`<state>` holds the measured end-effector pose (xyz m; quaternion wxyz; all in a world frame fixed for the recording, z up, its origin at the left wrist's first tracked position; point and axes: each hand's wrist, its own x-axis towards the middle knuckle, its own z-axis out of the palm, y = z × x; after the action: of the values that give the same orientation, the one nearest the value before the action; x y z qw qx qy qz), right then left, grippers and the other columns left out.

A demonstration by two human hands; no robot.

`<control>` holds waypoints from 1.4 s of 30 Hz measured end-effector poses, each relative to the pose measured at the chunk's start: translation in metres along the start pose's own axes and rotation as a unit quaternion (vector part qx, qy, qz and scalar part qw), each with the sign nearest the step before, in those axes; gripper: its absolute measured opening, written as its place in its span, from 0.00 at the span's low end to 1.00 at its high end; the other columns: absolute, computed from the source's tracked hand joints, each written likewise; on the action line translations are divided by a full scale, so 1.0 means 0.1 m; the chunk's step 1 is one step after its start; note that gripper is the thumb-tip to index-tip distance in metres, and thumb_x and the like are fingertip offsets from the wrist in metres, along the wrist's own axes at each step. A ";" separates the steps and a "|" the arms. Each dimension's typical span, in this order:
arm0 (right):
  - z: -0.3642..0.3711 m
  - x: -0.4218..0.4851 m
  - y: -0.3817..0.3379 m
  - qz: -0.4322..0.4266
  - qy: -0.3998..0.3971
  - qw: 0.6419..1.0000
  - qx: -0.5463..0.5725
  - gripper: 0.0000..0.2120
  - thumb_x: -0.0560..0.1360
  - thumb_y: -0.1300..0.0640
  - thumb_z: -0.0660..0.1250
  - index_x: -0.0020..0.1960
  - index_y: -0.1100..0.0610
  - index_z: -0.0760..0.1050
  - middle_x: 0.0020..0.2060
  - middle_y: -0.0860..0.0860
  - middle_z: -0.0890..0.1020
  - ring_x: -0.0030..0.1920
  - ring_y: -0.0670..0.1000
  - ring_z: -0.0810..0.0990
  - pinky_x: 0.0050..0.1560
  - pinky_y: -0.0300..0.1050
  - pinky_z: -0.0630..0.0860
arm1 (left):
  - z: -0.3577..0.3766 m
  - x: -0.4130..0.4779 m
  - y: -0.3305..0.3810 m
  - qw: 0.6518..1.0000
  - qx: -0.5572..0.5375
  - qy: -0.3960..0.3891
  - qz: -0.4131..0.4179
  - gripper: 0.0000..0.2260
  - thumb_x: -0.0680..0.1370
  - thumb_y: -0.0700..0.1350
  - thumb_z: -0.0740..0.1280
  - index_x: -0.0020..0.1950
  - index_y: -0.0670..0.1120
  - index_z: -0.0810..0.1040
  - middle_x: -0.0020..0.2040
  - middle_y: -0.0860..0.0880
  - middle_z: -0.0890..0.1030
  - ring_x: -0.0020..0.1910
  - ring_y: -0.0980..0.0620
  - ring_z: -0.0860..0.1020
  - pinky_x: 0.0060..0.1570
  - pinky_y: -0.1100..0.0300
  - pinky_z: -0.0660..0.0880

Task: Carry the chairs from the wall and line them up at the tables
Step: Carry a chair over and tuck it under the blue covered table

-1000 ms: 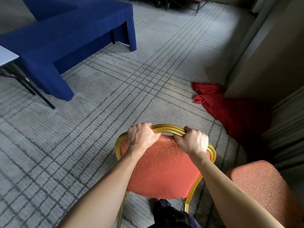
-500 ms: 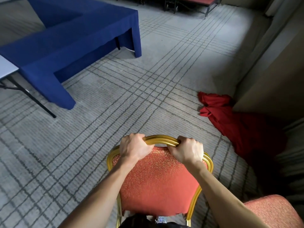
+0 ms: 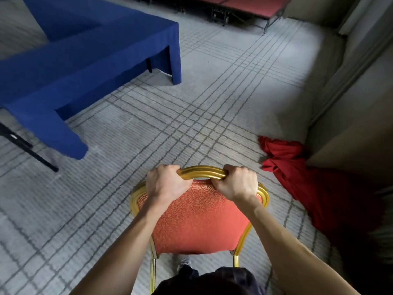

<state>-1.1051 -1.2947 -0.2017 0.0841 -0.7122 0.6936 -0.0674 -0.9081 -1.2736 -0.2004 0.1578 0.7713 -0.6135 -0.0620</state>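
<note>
A chair [image 3: 200, 220] with a red patterned backrest and a gold metal frame is right in front of me, low in the head view. My left hand [image 3: 165, 183] grips the left part of its curved gold top rail. My right hand [image 3: 235, 184] grips the same rail on the right. The chair's seat and feet are hidden behind the backrest and my body. Tables draped in blue cloth [image 3: 70, 67] form an angled row at the upper left, some distance ahead across the carpet.
A crumpled red cloth [image 3: 297, 173] lies on the carpet to the right, by a beige wall panel [image 3: 357, 116]. A black folding table leg [image 3: 23, 145] stands at the far left. Red-topped tables [image 3: 244, 5] stand at the back. Grey lined carpet [image 3: 202, 103] stretches ahead.
I have moved forward with the chair: the blue tables and red cloth have slid down and closer. The second red chair at the lower right has dropped out of view. Both hands keep their grip.
</note>
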 end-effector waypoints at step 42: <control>0.03 7.86 -1.76 -0.143 0.039 0.989 0.008 0.22 0.67 0.31 0.56 0.33 0.50 0.67 0.34 0.48 0.82 0.38 0.57 0.81 0.38 0.45 0.69 | 0.51 7.58 -0.38 0.997 -0.054 0.019 -0.056 0.20 0.70 0.67 0.69 0.34 0.50 0.79 0.28 0.54 0.77 0.31 0.53 0.78 0.38 0.57 0.76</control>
<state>-0.9102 -2.0764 -0.1839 0.0521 -0.7999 0.5872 -0.1122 -0.7065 -2.0067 -0.1864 0.2074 0.7958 -0.5620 -0.0888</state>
